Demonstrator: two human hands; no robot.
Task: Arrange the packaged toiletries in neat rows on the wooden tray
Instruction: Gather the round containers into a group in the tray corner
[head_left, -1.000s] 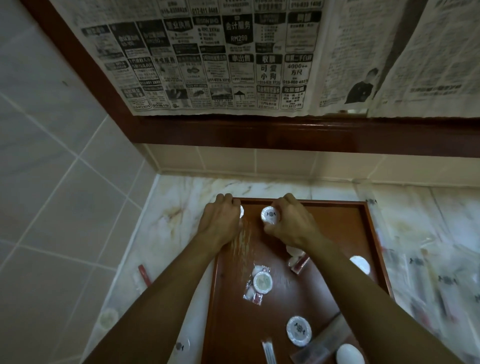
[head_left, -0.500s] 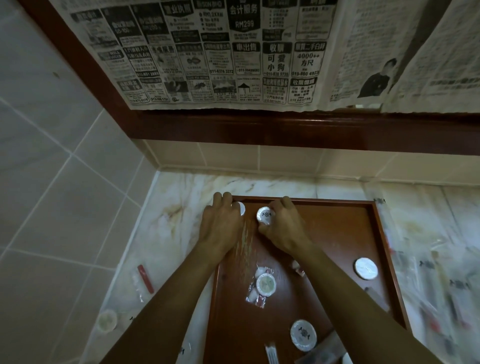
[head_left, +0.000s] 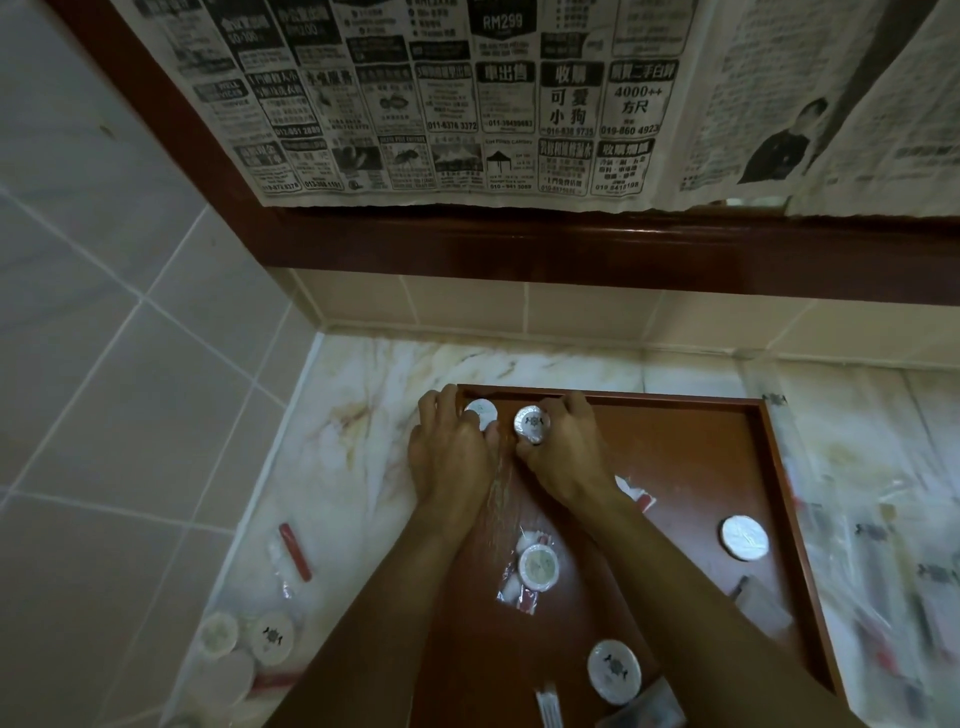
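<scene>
Marble counter (head_left: 363, 395) bore the wooden tray (head_left: 779, 467); the right hand (head_left: 569, 452) pinched a round packet (head_left: 531, 423), the left hand (head_left: 449, 452) curled around another round packet (head_left: 482, 411).
</scene>
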